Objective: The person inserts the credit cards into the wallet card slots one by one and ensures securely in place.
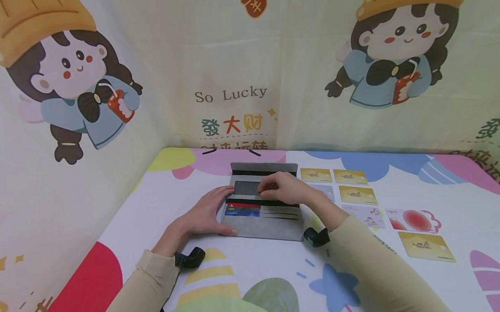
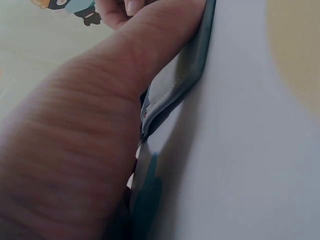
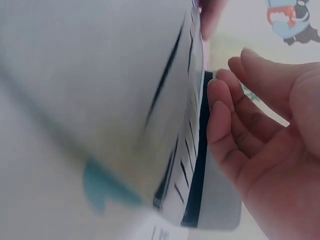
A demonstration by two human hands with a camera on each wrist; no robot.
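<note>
A grey card wallet (image 1: 273,228) lies unfolded on the table, with a dark window pocket (image 1: 245,188) in its upper part. A red and blue card (image 1: 242,210) sits in a slot on its lower left; narrow slits line the lower right. My left hand (image 1: 206,211) rests along the wallet's left side, fingers by the window pocket and thumb at the front corner. Over the upper part is my right hand (image 1: 285,187), fingertips at the right of the window pocket. In the right wrist view, my right hand (image 3: 265,120) has loosely bent fingers beside the wallet, with nothing visible between them.
Right of the wallet lie several gold cards (image 1: 358,195), a pale VIP card (image 1: 363,216), a card with a red round pattern (image 1: 413,220) and a bluish card (image 1: 323,190) partly behind the right arm. A printed curtain (image 1: 306,117) hangs behind the table.
</note>
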